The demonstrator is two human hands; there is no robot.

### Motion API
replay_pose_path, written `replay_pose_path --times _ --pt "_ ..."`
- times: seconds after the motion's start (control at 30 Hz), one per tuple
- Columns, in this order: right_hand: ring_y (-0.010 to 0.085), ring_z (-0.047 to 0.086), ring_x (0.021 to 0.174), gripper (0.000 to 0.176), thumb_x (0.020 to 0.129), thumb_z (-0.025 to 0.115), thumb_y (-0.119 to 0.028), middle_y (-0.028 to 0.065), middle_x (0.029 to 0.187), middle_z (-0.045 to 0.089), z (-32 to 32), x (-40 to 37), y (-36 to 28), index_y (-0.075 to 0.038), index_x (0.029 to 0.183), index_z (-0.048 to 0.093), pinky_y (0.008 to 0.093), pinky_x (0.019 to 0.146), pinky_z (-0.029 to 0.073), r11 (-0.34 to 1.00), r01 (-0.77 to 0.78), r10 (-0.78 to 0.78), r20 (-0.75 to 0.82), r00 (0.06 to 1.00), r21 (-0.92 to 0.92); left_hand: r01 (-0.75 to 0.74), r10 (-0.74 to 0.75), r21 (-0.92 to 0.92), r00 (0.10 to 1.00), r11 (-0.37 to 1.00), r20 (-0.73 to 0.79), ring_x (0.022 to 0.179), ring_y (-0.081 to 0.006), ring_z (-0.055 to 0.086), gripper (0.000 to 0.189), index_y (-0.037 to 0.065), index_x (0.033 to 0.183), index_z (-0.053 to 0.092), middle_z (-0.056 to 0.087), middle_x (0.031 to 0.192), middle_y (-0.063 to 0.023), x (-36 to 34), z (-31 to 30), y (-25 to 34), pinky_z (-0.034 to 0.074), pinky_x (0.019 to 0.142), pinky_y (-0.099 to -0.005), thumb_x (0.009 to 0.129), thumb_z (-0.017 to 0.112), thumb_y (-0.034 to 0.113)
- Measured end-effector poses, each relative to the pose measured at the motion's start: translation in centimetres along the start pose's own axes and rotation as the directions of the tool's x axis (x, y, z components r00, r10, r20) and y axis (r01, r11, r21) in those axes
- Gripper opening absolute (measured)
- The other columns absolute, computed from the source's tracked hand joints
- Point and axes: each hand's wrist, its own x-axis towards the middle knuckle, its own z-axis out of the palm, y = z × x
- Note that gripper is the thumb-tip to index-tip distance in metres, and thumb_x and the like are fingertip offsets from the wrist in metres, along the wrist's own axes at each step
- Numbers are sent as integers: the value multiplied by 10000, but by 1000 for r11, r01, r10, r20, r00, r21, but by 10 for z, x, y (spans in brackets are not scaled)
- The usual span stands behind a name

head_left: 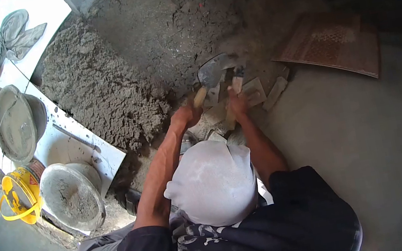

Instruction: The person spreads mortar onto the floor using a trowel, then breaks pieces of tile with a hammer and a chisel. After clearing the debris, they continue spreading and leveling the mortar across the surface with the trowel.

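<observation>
My left hand (pixel 187 115) is wrapped round the wooden handle of a trowel (pixel 211 72), whose grey blade lies over the ground between mortar and tile pieces. To its right, my right hand (pixel 238 103) is closed round a small tool with a pale handle (pixel 238 84); its dark far end is too small to make out. Broken tile pieces (pixel 254 90) lie beside and under the hands. A large heap of wet grey mortar (pixel 98 84) spreads to the left of the trowel.
Left, a white tiled surface (pixel 43 106) holds two mortar-stained basins (pixel 15 124) and a grey cloth (pixel 14 40). Nearer stand a yellow bucket (pixel 24 189) and a bowl of mortar (pixel 72 197). A reddish patterned tile (pixel 334 44) lies at the right. My pale-clothed knee (pixel 213 182) rises below the hands.
</observation>
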Motion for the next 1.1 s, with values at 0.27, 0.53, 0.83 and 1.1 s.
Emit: replay_pose_path --times 0.27,0.53,0.83,1.1 --pt "152 500 413 308 846 633 -338 38 548 496 -9 -17 4 -53 874 520 321 383 412 953 35 -22 -46 999 300 3 -3 -14 999 1000 46 1082 -427 521 612 80 1361 312 558 1129 -279 5 -4 0 411 899 -474 856 485 379" --pt "149 519 451 276 860 632 -250 41 596 508 -29 -48 -32 -48 922 454 310 420 432 891 227 -200 -110 974 392 -258 258 -18 966 966 -9 1143 -384 498 593 34 1254 440 521 1216 -252 16 6 -1 403 929 -442 857 461 473" --pt "160 553 584 285 851 627 -246 87 718 551 -8 -31 44 -22 942 476 316 554 460 702 532 -620 -39 784 -473 -74 69 104 996 992 48 1187 -354 473 581 78 1279 455 511 1257 -209 3 -10 21 396 962 -417 859 464 479" --pt "207 573 634 330 843 631 -261 104 745 576 1 -33 40 -9 1016 508 366 577 460 814 370 -441 -61 896 -447 -14 6 96 996 995 90 1174 -346 490 612 69 1294 431 495 1279 -205 5 -12 21 400 960 -419 850 468 489"
